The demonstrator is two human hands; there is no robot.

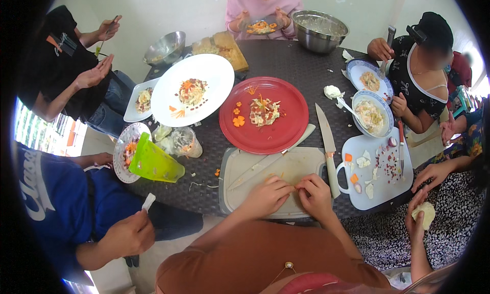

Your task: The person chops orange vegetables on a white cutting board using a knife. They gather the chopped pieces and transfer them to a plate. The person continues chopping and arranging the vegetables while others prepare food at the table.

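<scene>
My left hand (268,196) and my right hand (314,194) meet at the fingertips over a grey cutting board (241,160). Something small and orange seems to be between the fingers, too hidden to name for certain. A few thin orange shreds lie on the board. A knife with a pale handle (302,138) rests across the board's upper edge. Just beyond is a red plate (229,99) bearing a mound of shredded salad (264,112) and flower-shaped carrot pieces (238,121). To the right of the board lies a large kitchen knife (325,129), its blade pointing away from me.
Right: a white cutting board (346,156) with chopped bits, and a bowl of salad (358,127). Left: a large white plate (164,114), a plastic cup (187,141) and a green pouch (157,160). A steel bowl (319,41) stands at the far side. Several people surround the table.
</scene>
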